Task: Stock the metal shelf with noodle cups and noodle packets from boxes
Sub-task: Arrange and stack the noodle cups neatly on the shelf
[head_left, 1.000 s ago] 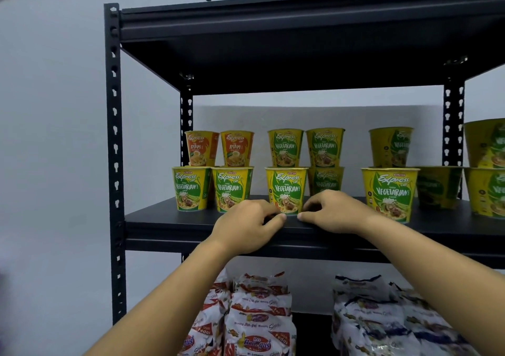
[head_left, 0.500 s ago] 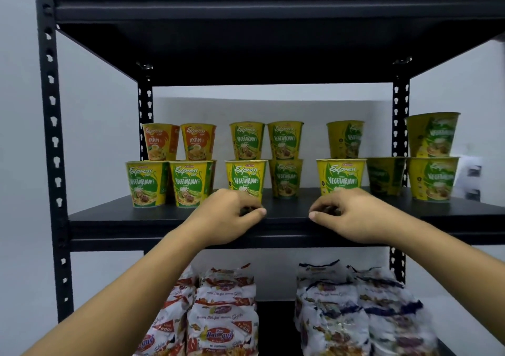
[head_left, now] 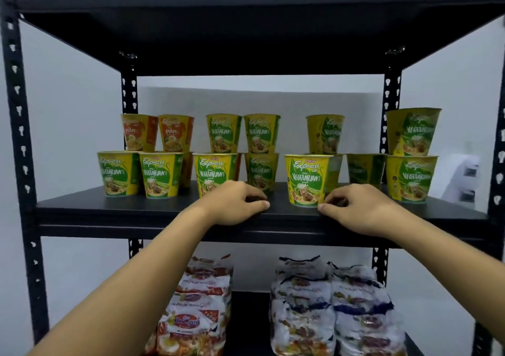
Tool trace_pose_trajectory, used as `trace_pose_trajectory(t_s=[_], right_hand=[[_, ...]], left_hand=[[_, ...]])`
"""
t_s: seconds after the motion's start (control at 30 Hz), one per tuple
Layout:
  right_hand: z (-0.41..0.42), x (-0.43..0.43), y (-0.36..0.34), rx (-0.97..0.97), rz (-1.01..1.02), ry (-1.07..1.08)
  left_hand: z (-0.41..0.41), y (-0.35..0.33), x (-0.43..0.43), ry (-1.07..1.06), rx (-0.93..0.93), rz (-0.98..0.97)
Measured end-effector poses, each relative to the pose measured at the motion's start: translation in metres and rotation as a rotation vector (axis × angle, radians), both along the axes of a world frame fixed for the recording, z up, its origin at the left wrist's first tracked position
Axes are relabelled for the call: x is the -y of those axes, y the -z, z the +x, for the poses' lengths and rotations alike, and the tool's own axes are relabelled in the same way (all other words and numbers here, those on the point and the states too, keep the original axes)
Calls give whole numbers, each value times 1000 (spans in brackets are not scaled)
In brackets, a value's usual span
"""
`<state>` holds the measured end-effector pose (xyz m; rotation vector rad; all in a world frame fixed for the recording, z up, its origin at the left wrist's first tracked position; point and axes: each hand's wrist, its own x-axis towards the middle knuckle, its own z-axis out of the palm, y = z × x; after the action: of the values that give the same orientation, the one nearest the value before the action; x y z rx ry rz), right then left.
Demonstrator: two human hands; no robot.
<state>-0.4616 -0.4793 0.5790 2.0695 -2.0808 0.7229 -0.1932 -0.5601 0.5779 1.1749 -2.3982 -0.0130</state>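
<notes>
Head camera view, facing a black metal shelf. Its middle board carries yellow-and-green noodle cups in rows, many stacked two high, with two orange cups on top at the board's back left. Both hands rest on the board's front edge. The left hand has its fingers curled under and its thumb lying along the edge, holding nothing; it sits directly in front of one front-row cup. The right hand is curled the same way and empty, fingertips just beside the base of another front-row cup; whether they touch it cannot be told. Below the board, stacks of noodle packets lie on the lower level. No box is in view.

The step in hand looks like straightening the front row, with the board already well stocked. The next move likely calls for light nudges low on a cup's base, since the stacked cups could topple, or for fetching more stock.
</notes>
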Motion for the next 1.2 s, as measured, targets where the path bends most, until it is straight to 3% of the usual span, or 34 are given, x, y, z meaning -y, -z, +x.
trace_pose_trajectory(t_s=[0.27, 0.53, 0.73, 1.2], right_hand=[[-18, 17, -7, 80, 10, -150], [-6, 37, -14, 375, -2, -280], [8, 52, -15, 379, 23, -298], [48, 77, -21, 498, 93, -321]], left_hand=[[-3, 9, 1, -106, -50, 86], [-3, 10, -2, -127, -69, 100], [-3, 12, 0, -120, -84, 84], [2, 20, 1, -144, -85, -153]])
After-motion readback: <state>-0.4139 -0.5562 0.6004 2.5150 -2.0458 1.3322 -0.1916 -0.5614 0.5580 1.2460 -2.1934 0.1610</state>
